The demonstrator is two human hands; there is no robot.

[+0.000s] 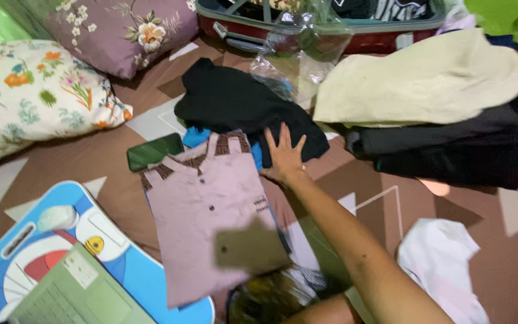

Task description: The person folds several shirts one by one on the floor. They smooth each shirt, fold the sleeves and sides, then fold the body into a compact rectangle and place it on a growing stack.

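Right hand [284, 155] spread open, flat on black garment [241, 105] beside pink shirt [211, 204]; left hand out of view.

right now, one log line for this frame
right hand: flat, open, on black garment | beside: folded pink polo shirt | left hand: unseen

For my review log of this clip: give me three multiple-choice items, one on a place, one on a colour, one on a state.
1. Where does the right hand rest?
A. on the black garment
B. on the laptop
C. on the pillow

2. What colour is the folded polo shirt?
A. green
B. pale pink
C. yellow

3. How is the suitcase?
A. zipped shut
B. open
C. standing upright

Answers: 1 A, fingers spread across its edge. 2 B, pink with a brown checked collar. 3 B, clothes show inside it.
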